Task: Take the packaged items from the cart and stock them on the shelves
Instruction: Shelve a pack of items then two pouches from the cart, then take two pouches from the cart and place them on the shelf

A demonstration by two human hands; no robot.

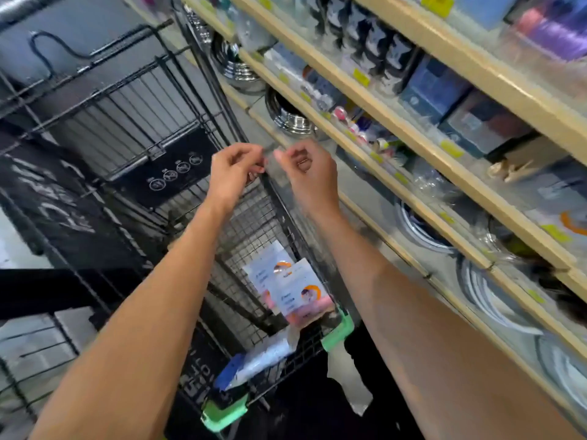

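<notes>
Above the cart [260, 217], a thin clear wrapper [270, 160], hard to make out, is pinched between the curled fingers of the left hand [236, 169] and the right hand [309, 173]. Being so flimsy, it could be dropped or torn if pulled unevenly. Packaged items [295, 290] lie low in the cart, and the shelves [397, 122] beside it are crowded with steel bowls [286, 112] and boxes [435, 87], leaving little room.
</notes>
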